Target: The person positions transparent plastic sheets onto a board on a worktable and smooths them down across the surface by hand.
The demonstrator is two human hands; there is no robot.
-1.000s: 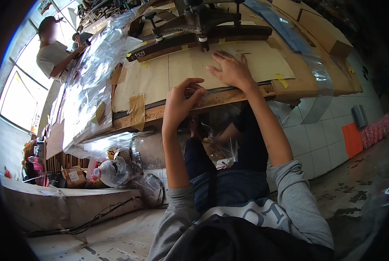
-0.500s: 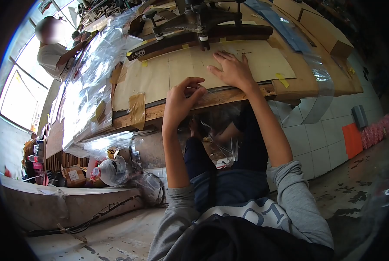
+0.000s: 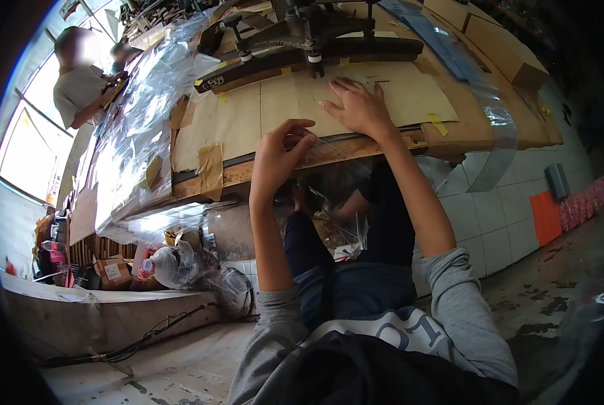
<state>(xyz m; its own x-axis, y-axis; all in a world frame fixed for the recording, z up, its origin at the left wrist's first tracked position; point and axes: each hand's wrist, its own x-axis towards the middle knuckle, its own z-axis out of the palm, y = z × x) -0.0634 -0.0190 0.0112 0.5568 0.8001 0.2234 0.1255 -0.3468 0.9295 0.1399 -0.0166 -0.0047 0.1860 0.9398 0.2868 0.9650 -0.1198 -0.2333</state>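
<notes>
Upper centre, the right hand [image 3: 360, 109] rests open on the sheet [image 3: 290, 101], apparently steadying it; tape [image 3: 211, 169] likely anchors its edge. The left hand [image 3: 278, 154] curls; whether gripping, I cannot tell.

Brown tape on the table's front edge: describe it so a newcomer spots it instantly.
Find the table's wooden front edge, then the left hand near it. Left of that hand, brown tape laps from the pale sheet down over that edge. Unlike the small yellow tape bits, it is broad and brown.
</notes>
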